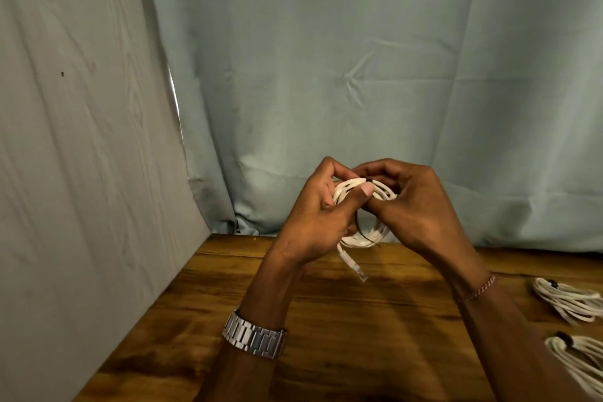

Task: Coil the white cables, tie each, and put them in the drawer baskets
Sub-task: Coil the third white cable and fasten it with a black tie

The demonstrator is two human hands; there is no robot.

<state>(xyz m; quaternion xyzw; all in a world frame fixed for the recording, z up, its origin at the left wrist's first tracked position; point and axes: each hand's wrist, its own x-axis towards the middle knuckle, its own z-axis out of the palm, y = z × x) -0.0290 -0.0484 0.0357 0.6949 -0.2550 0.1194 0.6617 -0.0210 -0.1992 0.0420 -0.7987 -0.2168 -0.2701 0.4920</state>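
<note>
A coiled white cable (365, 237) hangs in the air above the wooden table (359, 336), held between both hands. My left hand (318, 219) grips the coil's left side, its thumb pressed over the top strands. My right hand (414, 206) curls round the coil's right side, fingers at a thin black tie (369, 180) that wraps the top strands; the tie's loose end hangs down across the coil. A clear plug (354, 268) dangles below the coil. No drawer baskets are in view.
Two tied white cable bundles lie at the table's right edge, one farther (567, 299) and one nearer (577, 356). Pale green cloth (326, 75) hangs behind the table and a pale panel (81, 173) stands along its left side.
</note>
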